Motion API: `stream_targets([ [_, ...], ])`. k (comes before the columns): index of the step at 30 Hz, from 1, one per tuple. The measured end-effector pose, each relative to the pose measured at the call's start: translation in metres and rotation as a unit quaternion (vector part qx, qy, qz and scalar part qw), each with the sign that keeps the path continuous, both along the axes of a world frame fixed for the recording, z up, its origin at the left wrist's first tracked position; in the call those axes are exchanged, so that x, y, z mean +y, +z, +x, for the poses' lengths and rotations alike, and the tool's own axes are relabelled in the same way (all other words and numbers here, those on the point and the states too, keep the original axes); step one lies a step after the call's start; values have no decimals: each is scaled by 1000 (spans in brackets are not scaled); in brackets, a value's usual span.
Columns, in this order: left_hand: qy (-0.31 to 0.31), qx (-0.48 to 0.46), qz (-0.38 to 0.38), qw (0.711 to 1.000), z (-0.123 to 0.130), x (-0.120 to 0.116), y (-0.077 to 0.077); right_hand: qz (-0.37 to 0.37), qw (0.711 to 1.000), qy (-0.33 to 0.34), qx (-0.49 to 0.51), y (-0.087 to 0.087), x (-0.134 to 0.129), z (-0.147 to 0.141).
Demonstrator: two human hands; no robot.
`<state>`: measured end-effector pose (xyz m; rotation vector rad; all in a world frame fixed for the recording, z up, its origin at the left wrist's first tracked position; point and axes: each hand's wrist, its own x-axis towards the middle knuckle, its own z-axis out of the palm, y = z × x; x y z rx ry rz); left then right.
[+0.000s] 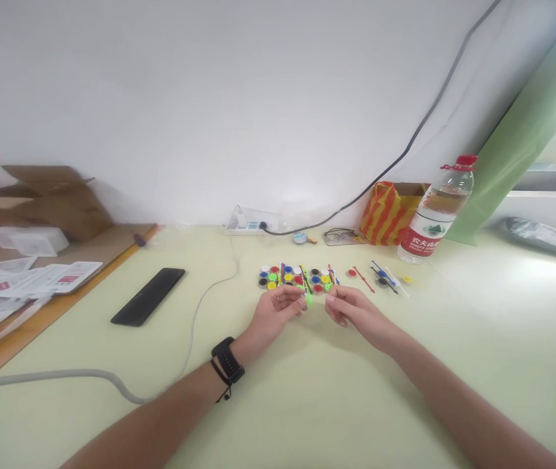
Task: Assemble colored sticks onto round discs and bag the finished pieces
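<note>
Pinching a green piece [309,300], the left hand [278,309] is risking a drop if fingers slip; right hand [353,309] gripping: cannot tell

Here's the bare left hand [273,317], black-strapped watch [228,360] at the wrist, pinching a small bright-green plastic piece [309,300]! Just beside it, the bare right hand [356,312], fingertips together, grip too small to read. Beyond them, round multicoloured plastic discs [288,279] sit in two clusters on the pale-green tabletop [336,404]; off right, a clear red-capped plastic bottle [435,218] beside a red-and-yellow striped bag [379,213].
</note>
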<state>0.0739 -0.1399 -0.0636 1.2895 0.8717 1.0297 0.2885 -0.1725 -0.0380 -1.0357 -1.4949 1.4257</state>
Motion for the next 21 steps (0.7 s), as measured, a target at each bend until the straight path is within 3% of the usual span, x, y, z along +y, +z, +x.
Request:
stream_targets([
  [4, -18, 1, 3, 1000, 1, -1, 0, 38, 998, -50, -18, -6, 2, -4],
  [13, -52, 5, 10, 999, 1, 0, -6, 99, 992, -26, -78, -13, 2, -6],
  [21, -28, 1, 4, 1000, 1, -1, -3, 143, 980, -60, -121, -18, 2, -4],
])
